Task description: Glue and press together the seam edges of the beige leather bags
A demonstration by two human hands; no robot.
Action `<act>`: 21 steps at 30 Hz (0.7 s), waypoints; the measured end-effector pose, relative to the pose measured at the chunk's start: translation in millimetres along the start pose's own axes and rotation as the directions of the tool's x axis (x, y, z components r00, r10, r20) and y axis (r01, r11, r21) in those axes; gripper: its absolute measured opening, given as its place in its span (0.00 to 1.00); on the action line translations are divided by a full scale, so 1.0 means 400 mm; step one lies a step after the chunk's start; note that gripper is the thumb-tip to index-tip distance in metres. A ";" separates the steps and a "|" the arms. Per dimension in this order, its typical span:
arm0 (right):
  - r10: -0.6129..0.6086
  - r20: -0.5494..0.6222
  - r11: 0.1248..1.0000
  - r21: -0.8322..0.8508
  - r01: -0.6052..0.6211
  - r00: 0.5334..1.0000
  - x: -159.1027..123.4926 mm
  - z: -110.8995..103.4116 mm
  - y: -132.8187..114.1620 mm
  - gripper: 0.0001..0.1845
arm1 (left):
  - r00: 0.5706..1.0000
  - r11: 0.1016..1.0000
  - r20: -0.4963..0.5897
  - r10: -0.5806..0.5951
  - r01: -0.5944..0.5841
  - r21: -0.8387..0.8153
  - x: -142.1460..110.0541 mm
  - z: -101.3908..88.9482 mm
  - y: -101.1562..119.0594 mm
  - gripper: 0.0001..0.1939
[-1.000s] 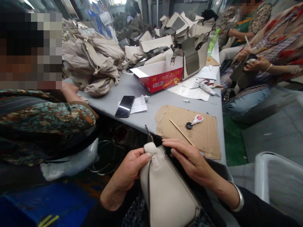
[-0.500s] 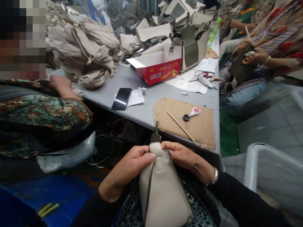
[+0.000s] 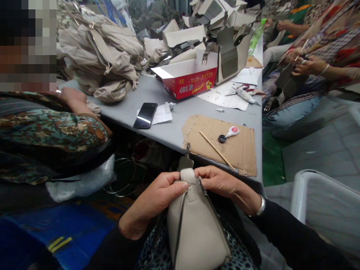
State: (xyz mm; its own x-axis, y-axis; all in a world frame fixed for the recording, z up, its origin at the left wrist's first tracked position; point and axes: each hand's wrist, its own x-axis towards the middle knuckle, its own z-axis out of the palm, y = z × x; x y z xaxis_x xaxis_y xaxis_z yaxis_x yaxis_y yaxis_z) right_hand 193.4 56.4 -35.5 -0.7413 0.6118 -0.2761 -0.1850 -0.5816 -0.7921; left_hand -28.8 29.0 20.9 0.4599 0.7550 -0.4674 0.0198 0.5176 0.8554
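Note:
A beige handbag (image 3: 201, 228) rests on my lap with its narrow end towards the table. My left hand (image 3: 161, 193) grips the bag's upper left edge, thumb lying on top near a small stitched tab. On the other side, my right hand (image 3: 221, 182) pinches the upper right edge between thumb and fingers. A dark olive strap end with a metal buckle (image 3: 187, 149) sticks out past the bag, against the table's edge. Just beyond lies a cardboard sheet (image 3: 194, 127) bearing a thin wooden stick (image 3: 215, 149), a small white glue bottle (image 3: 232, 131) and a black cap (image 3: 222, 139).
On the grey table (image 3: 120, 116) are a phone (image 3: 145, 115), a red box (image 3: 194, 83), pliers (image 3: 244, 94) and heaped beige bags (image 3: 112, 48). One person's arm (image 3: 87, 108) is at left; another person's hands (image 3: 306, 63) work at right. A grey plastic frame (image 3: 298, 195) stands right.
The whole view has shifted slightly. My right hand has moved a little along the bag's right edge, fingers more pinched. The hold on the bag is otherwise the same.

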 end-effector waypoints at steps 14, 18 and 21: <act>0.003 -0.086 0.998 -0.065 -0.008 0.996 -0.006 0.005 -0.014 0.16 | 1.000 0.999 0.021 -0.008 0.009 -0.040 0.005 0.000 -0.015 0.18; 0.001 -0.093 0.998 -0.067 -0.007 0.996 -0.003 0.008 -0.019 0.18 | 1.000 0.998 0.006 -0.015 0.015 -0.054 0.007 0.004 -0.006 0.19; -0.001 -0.099 0.998 -0.070 -0.006 0.995 0.000 0.014 -0.024 0.18 | 1.000 0.997 -0.011 -0.013 0.012 -0.075 0.007 0.006 -0.002 0.20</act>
State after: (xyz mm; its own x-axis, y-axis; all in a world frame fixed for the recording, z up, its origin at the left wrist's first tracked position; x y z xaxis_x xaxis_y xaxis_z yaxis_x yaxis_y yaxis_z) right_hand 191.5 59.0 -24.7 -0.6737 0.6625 -0.3276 -0.1351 -0.5462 -0.8267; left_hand -25.2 29.6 19.3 0.4497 0.7526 -0.4810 -0.0409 0.5553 0.8306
